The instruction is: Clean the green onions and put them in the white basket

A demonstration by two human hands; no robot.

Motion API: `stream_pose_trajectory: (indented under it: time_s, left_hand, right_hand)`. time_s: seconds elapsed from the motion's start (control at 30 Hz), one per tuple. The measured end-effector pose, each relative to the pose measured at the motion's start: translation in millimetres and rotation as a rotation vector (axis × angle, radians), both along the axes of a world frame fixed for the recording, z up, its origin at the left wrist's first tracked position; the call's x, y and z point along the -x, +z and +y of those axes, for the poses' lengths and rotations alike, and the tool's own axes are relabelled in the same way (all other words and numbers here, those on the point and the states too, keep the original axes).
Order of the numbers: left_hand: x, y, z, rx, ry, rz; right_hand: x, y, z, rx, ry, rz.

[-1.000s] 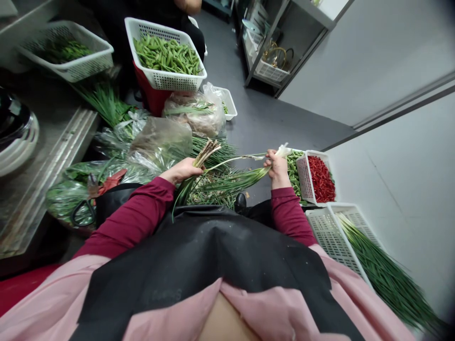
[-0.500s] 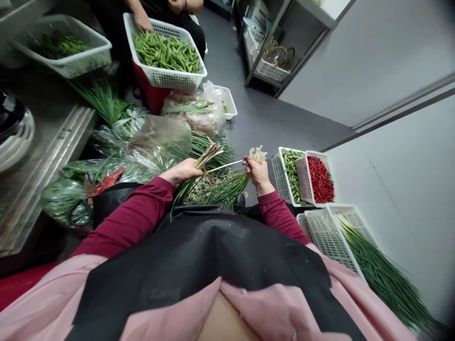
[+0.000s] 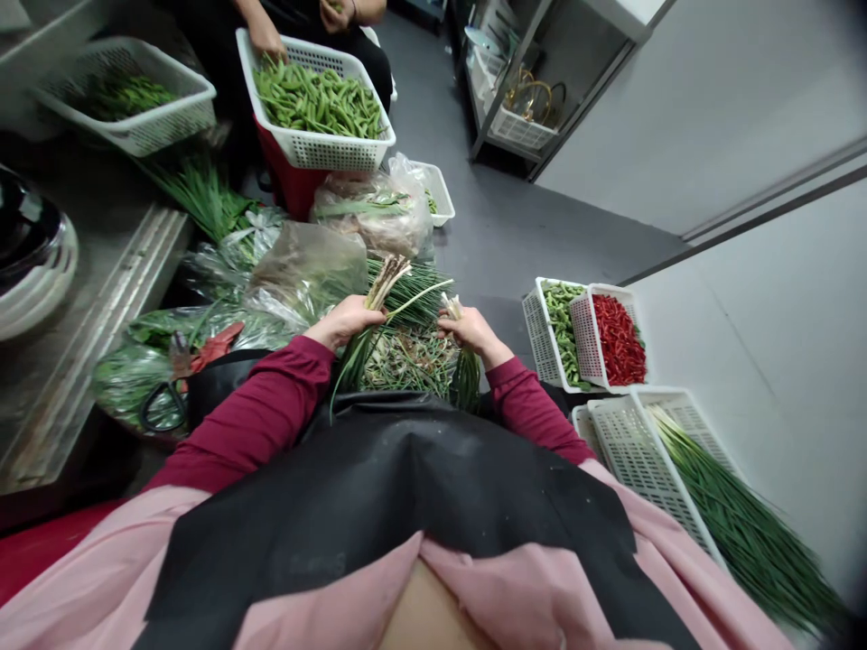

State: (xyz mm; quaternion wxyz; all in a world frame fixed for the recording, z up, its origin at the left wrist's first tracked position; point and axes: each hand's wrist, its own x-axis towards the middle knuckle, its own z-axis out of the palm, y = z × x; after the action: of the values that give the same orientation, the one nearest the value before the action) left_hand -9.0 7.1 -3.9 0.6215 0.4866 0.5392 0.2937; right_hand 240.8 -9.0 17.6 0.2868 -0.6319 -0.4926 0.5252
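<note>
Beyond the apron (image 3: 406, 478), dark-tipped scallions (image 3: 385, 287) are being pinched by the left hand (image 3: 349, 320), white-ended scallions (image 3: 452, 308) by the right hand (image 3: 470, 329); gentle pressure is being called for.

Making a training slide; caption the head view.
Left hand grips a bunch of stalks, right hand a second bunch, above loose greens.

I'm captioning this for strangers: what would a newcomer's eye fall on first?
Probably the red chilies, vivid in a white basket at right. Next, the green peppers heaped in the larger basket at upper left, a co-worker's hand at its corner. In the middle, the left hand and right hand each grip a bunch of stalks.
</note>
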Motion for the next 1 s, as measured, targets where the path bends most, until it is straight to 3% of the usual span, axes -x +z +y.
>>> stream_pose_trajectory:
  time_s: [0.23,0.5,0.6,0.7,0.77,0.83,0.93,1.0]
  left_hand:
    - [-8.9,-4.9,1.8,0.041,-0.033,-0.106]
    - [-26.9,-2.1,-10.9,0.091,-0.205,-0.241]
    - [-27.3,0.2,-9.2,0.161,-0.213,-0.397]
    - [-20.9,1.6,-1.3,0.204,-0.118,-0.570]
    - [-18.1,1.1,3.0,0.217,-0.094,-0.658]
    - [-19.3,-0.4,3.9,0.228,-0.118,-0.703]
    - [-25.7,-2.5,-0.3,0.234,-0.139,-0.675]
    - [-28.4,-2.6,-4.0,0.250,-0.119,-0.645]
  right_hand:
    - [-5.5,6.8,3.7,-0.120,-0.112,0.015]
    - [16.2,16.2,-1.7,-0.111,-0.146,0.438]
    - [3.9,21.7,7.9,-0.197,-0.300,0.421]
    - [-16.6,34.0,15.5,-0.318,-0.422,0.423]
    - [-17.3,40.0,13.7,-0.324,-0.358,0.401]
    - [-0.6,37.5,6.2,-0.280,-0.191,0.310]
    - [41.7,17.5,-6.3,-0.242,0.065,0.155]
    - [62.4,3.0,-10.0,-0.233,0.075,0.101]
